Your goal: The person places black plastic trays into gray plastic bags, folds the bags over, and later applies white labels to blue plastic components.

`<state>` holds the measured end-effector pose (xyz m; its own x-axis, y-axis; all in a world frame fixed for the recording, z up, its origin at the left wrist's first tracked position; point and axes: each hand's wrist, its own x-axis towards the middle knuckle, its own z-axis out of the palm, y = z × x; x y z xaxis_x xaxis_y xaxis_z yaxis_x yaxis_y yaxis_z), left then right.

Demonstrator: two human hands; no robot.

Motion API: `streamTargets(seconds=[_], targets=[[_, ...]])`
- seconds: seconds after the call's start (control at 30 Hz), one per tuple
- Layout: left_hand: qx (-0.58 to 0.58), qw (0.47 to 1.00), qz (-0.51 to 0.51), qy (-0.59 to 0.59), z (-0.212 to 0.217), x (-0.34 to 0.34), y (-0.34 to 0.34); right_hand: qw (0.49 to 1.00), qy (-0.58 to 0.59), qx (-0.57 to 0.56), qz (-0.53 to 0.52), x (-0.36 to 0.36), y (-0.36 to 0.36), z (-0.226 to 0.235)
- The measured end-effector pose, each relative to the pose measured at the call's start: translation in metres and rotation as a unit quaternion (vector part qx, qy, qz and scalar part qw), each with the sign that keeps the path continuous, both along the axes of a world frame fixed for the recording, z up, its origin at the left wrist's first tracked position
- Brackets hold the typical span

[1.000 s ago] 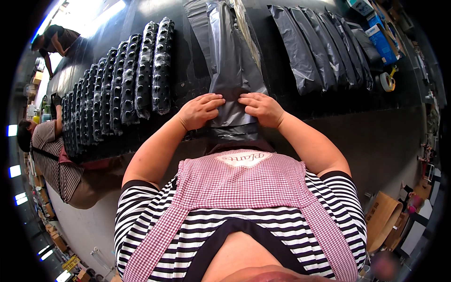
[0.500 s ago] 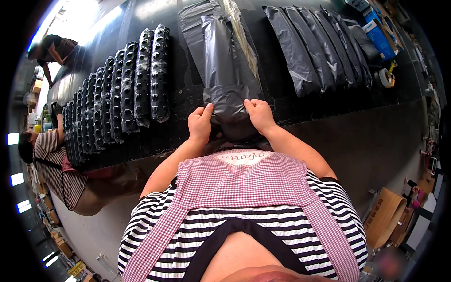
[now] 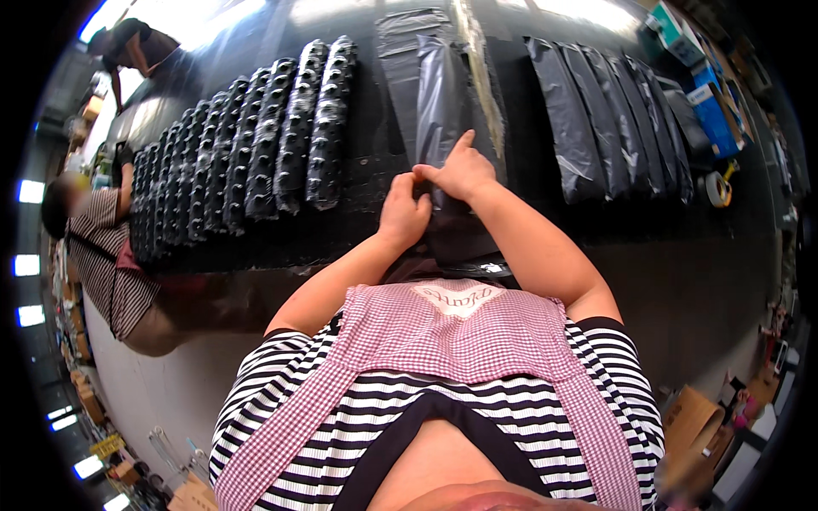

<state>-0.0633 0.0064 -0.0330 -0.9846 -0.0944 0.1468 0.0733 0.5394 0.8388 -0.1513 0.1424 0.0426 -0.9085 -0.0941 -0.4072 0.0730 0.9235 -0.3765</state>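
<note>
In front of me on the black table lies a long, glossy dark grey plastic bag (image 3: 439,102), its far part narrow and folded around something I cannot see. My left hand (image 3: 404,213) is at the bag's near left edge, fingers bent and closed on the plastic there. Over the bag rests my right hand (image 3: 464,170), its forefinger stretched forward and its thumb reaching left to the left fingertips. The near end of the bag is partly hidden by my hands.
Several black bumpy rolls in clear film (image 3: 331,128) line the left of the table (image 3: 375,183). On the right lie several filled grey bags (image 3: 579,128), a tape roll (image 3: 717,190) and a blue box (image 3: 714,111). A person in stripes (image 3: 106,221) works at far left.
My hands have come together, the right crossing over the bag. The near flap held up between both hands is now down. The view has shifted, so the table things appear further right.
</note>
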Motion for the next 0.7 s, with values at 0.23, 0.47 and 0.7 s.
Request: streamTargets(seconds=[0.23,0.47,0.7], targets=[[-0.183,0.971,0.057,0.142,0.056,-0.034,-0.092,0.803,-0.065,-0.580,-0.123,-0.015,0.051,-0.053],[-0.411,0.896,0.123,-0.115,0.044,-0.044,-0.138,0.820,-0.081,-0.552,-0.126,-0.058,0.164,0.002],[-0.418,0.880,0.100,-0.202,0.056,-0.056,-0.115,0.983,0.066,0.149,-0.088,-0.054,0.153,-0.002]])
